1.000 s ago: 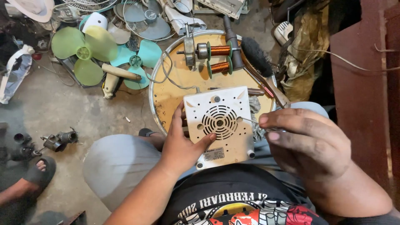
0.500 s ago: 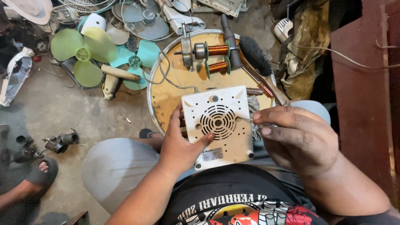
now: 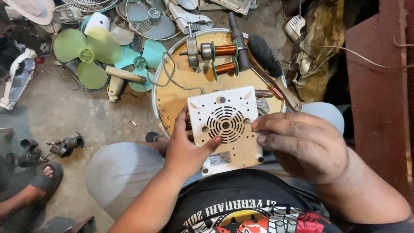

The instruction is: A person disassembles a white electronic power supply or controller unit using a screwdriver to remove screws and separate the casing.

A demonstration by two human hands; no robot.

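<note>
1. The white housing (image 3: pixel 226 129) lies underside up across the person's lap, its far edge resting on the rim of the round tray (image 3: pixel 172 101). Held so, the central round vent and the corner screw holes face the camera and are open to work.

2. The left hand (image 3: pixel 185 149) grips the housing from its 9 o'clock edge: fingers wrapped round the side, thumb pressed flat on the plate just below the vent. Judged as a steadying hold, keeping the plate from turning or sliding.

3. The right hand (image 3: pixel 302 144) comes in from 3 o'clock, fingers pinched narrow on a thin tool (image 3: pixel 249 122) whose tip meets a small hole at the vent's 3 o'clock side. Whether it is a screwdriver or a pick cannot be told; most of it is hidden in the hand.

4. On the tray, at 12 o'clock from the housing, sit two copper coils (image 3: pixel 225 59) on a shaft, with a black brush (image 3: pixel 264 55) at 1 o'clock. They lie within easy reach of either hand.

5. At 10 o'clock on the floor (image 3: pixel 86 116) lie a green fan blade (image 3: pixel 86 54) and a teal blade (image 3: pixel 140 62), apart from the tray.

6. Another person's sandalled foot (image 3: pixel 45 177) shows at 8 o'clock, well apart from the work.
</note>
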